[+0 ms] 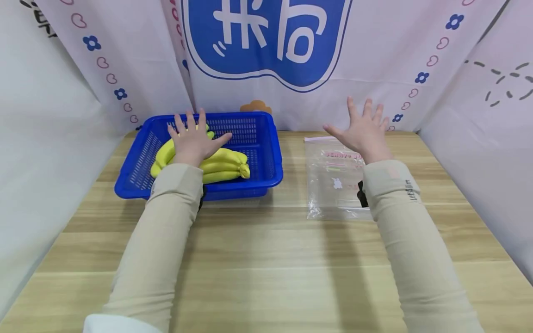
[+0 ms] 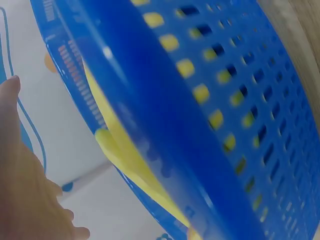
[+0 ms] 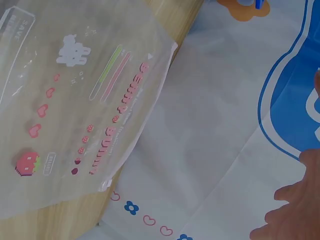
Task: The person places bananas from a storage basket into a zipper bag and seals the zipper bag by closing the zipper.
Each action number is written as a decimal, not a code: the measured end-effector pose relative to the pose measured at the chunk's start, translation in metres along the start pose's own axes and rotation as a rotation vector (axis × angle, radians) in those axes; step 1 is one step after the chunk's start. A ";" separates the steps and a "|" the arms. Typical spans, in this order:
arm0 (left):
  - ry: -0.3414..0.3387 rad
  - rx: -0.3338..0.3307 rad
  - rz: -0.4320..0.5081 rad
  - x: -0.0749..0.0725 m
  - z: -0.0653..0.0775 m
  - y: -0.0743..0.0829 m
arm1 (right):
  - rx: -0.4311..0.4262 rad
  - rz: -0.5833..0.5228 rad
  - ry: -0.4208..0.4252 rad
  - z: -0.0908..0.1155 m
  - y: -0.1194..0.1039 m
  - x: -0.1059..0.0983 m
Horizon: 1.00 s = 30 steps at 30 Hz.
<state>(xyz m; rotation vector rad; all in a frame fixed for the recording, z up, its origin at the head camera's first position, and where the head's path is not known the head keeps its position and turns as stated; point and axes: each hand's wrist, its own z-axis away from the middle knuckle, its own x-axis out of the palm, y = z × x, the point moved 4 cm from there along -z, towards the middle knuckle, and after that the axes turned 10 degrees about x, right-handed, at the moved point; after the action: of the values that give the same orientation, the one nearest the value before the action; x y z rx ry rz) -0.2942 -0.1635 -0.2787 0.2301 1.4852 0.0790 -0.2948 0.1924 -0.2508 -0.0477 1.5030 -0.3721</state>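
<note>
Two beige sleeves [image 1: 160,236] reach over the wooden counter [image 1: 266,268]. A clear printed zip bag [image 1: 320,199] lies flat on the right; a blue basket [image 1: 272,182] on the left holds yellow bananas [image 1: 225,162]. The left hand's grip [image 1: 192,147] is released near the basket, the right hand's grip [image 1: 367,134] likewise near the bag, fingers spread. Behind hangs white cloth [image 1: 295,108].

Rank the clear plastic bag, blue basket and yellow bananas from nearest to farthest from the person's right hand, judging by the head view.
1. Clear plastic bag: on the table, partly behind the right hand in this view.
2. Blue basket: left of the bag, its right rim closest.
3. Yellow bananas: inside the basket, left of that rim.
</note>
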 end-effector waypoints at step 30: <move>0.009 0.353 -0.035 0.034 0.001 0.145 | 0.067 -0.077 -0.083 -0.001 0.091 0.030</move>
<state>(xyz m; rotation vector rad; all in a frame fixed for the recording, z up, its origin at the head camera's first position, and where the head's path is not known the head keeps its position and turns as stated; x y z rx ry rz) -0.2774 -0.0159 -0.2832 0.4884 1.5058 -0.2131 -0.2759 0.2701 -0.3032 -0.0672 1.4085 -0.4769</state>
